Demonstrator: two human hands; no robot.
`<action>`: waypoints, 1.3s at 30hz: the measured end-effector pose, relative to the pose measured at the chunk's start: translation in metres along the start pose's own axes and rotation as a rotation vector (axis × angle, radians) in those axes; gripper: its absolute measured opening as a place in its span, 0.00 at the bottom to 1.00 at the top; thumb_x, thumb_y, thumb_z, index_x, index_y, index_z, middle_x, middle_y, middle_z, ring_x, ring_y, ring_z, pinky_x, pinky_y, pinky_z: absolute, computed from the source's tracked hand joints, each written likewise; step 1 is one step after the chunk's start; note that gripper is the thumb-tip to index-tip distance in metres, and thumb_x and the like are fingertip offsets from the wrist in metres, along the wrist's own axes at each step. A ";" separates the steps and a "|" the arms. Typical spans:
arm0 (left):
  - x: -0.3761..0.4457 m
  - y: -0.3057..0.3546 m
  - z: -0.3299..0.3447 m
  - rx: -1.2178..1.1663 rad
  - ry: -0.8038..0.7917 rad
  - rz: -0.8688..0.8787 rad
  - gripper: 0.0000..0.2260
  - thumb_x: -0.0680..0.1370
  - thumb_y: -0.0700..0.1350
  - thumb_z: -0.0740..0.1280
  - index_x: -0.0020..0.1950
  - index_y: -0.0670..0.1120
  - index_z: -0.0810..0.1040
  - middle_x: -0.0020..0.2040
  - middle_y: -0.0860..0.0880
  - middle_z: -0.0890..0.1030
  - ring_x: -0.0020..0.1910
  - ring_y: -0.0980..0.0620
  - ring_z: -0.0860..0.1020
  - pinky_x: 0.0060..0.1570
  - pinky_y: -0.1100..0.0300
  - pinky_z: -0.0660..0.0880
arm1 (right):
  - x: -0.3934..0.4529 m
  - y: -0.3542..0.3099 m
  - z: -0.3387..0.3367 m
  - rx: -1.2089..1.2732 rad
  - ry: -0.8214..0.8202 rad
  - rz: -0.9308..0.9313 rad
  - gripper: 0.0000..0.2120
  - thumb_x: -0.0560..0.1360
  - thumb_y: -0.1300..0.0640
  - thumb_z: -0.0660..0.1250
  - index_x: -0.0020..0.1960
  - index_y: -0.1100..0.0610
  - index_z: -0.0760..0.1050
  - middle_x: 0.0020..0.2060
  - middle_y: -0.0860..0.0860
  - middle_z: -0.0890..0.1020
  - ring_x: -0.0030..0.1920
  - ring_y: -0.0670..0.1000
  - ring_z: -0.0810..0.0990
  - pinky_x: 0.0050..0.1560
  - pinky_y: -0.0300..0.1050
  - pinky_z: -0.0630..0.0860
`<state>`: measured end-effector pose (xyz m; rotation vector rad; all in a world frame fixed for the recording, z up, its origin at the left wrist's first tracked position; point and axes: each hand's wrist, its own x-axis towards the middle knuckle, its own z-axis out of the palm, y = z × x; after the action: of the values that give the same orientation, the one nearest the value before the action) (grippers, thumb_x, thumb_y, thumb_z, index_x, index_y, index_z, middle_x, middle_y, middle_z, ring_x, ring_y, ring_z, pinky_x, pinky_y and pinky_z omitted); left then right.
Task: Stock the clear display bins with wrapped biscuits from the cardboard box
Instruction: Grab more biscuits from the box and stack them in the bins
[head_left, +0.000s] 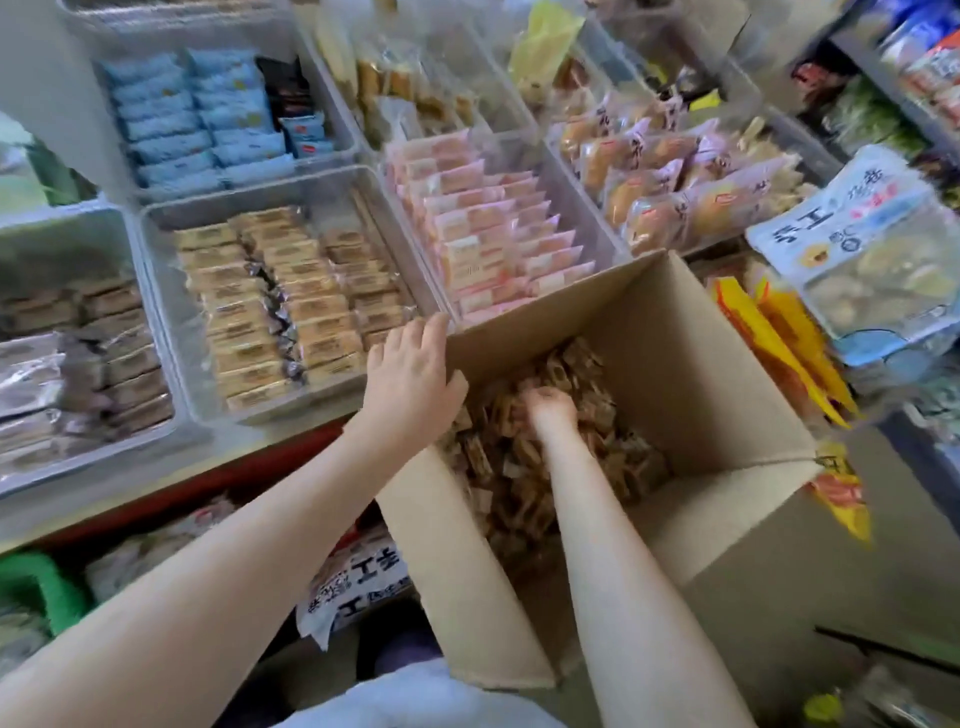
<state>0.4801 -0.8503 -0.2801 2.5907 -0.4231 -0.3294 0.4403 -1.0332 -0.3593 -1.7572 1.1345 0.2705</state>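
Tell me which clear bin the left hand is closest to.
The bin of tan wrapped biscuits, front row centre: the left hand hovers at its near right corner. The pink-packet bin sits behind; the brown-packet bin lies further left.

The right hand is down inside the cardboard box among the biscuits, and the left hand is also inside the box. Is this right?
Not quite. In the head view the left hand rests on the rim of the cardboard box; only the right hand is among the biscuits.

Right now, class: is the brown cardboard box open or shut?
Open: the brown cardboard box has its flaps up, and the right hand reaches its wrapped biscuits.
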 end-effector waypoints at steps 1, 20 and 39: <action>0.004 0.005 0.009 0.052 -0.003 -0.025 0.26 0.80 0.47 0.63 0.78 0.47 0.61 0.72 0.44 0.69 0.71 0.41 0.66 0.68 0.44 0.64 | 0.018 0.011 0.004 -0.156 -0.092 0.009 0.14 0.83 0.60 0.60 0.64 0.64 0.77 0.61 0.62 0.81 0.58 0.60 0.81 0.50 0.43 0.74; 0.014 0.007 0.030 0.111 0.124 -0.114 0.24 0.78 0.40 0.65 0.74 0.48 0.69 0.65 0.45 0.72 0.63 0.44 0.65 0.65 0.50 0.64 | 0.077 0.088 0.070 -0.564 -0.357 -0.037 0.28 0.80 0.48 0.66 0.75 0.59 0.65 0.70 0.61 0.73 0.68 0.61 0.75 0.66 0.49 0.74; -0.068 -0.073 -0.101 -0.313 -0.046 0.090 0.15 0.70 0.54 0.78 0.55 0.54 0.83 0.48 0.57 0.83 0.43 0.61 0.79 0.45 0.60 0.77 | -0.128 -0.076 0.034 0.314 -1.016 -0.206 0.19 0.85 0.53 0.52 0.60 0.63 0.76 0.42 0.63 0.80 0.33 0.56 0.77 0.30 0.43 0.70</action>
<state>0.4655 -0.7220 -0.2208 2.2564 -0.4631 -0.3910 0.4415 -0.9272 -0.2494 -1.1703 0.2338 0.7107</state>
